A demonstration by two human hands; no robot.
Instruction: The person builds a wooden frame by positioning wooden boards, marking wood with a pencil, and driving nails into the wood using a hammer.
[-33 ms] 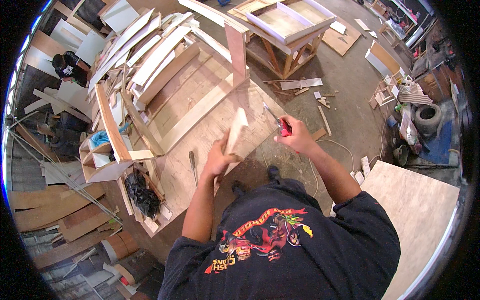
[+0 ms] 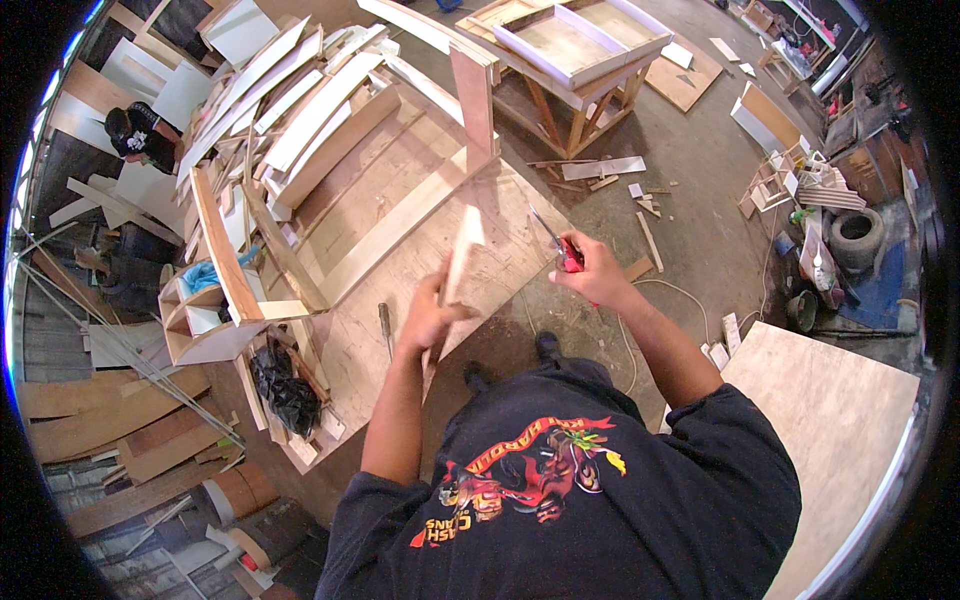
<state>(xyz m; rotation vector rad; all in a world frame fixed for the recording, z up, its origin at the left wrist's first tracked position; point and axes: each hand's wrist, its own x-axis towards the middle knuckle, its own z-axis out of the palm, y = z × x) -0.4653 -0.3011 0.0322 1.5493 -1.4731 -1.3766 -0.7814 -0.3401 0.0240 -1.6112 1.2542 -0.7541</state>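
My left hand [image 2: 430, 318] is closed round a short pale wooden board [image 2: 467, 240], holding it tilted up above the plywood worktop [image 2: 515, 215]. To its right, my right hand [image 2: 592, 272] grips a red-handled tool [image 2: 570, 256]. A narrow metal shaft points from the tool up and left toward the board, apart from it. Its exact kind is not clear. A screwdriver-like tool [image 2: 385, 322] lies on the worktop, left of my left hand. Beyond my hands, a wooden frame [image 2: 400, 240] with an upright post [image 2: 474, 105] rests on the worktop.
Stacked boards [image 2: 290, 95] cover the worktop's far left. A compartmented wooden box [image 2: 195, 335] and black plastic bag [image 2: 283, 385] sit at its left edge. A person [image 2: 145, 135] is at far left. Another table [image 2: 575, 95] stands beyond; a plywood sheet [image 2: 825, 440] is at right.
The board in my left hand has swung slightly left and now stands more upright. My right hand with the red-handled tool has hardly moved.
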